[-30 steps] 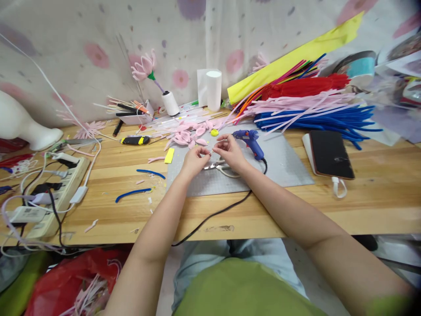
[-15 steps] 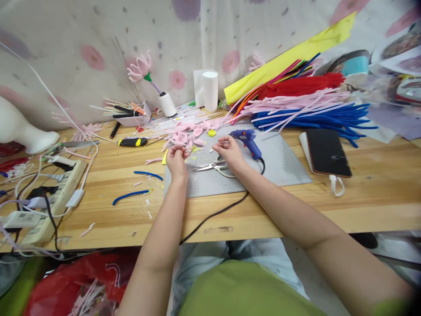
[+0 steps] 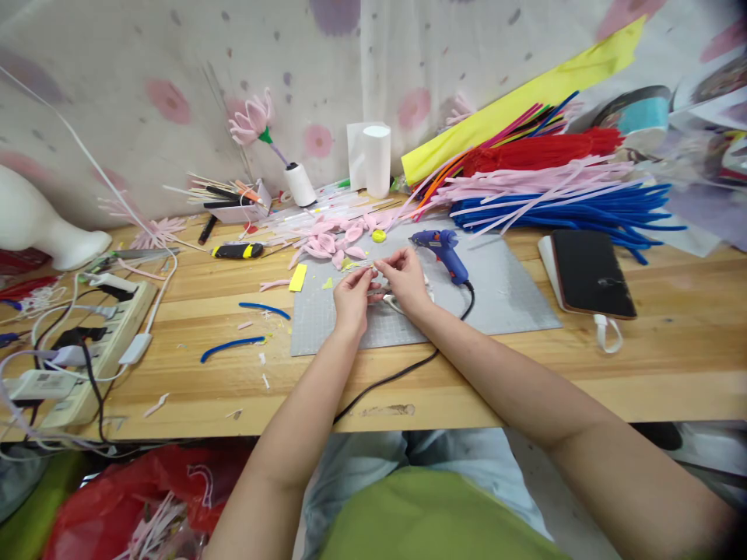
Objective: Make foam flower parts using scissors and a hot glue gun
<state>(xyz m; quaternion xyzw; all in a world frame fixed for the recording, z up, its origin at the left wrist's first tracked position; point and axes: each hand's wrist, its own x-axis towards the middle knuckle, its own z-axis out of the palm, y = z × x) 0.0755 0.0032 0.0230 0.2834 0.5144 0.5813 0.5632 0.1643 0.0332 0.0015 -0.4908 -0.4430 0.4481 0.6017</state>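
My left hand (image 3: pixel 353 299) and my right hand (image 3: pixel 404 278) meet above the grey cutting mat (image 3: pixel 496 299), fingertips pinched close together. Whatever sits between the fingers is too small to make out. Beneath the hands lie scissors (image 3: pixel 394 304), mostly hidden, with part of a white handle showing. A blue glue gun (image 3: pixel 442 253) rests on the mat just right of my right hand, its black cord running toward the table's front edge. Behind the hands is a pile of pink fuzzy petals (image 3: pixel 327 241), beside a small yellow coil (image 3: pixel 379 236).
Bundles of blue pipe cleaners (image 3: pixel 560 211) and red ones (image 3: pixel 542 151) lie at the back right. A black phone-like device (image 3: pixel 592 272) is at right. A power strip (image 3: pixel 102 354) with cables stands left, near a yellow-black utility knife (image 3: pixel 237 250). A pink flower (image 3: pixel 252 120) leans in a white holder.
My left hand has moved right and slightly down, up against my right hand. Both hands now cover most of the scissors, and a yellow piece at the mat's left is uncovered.
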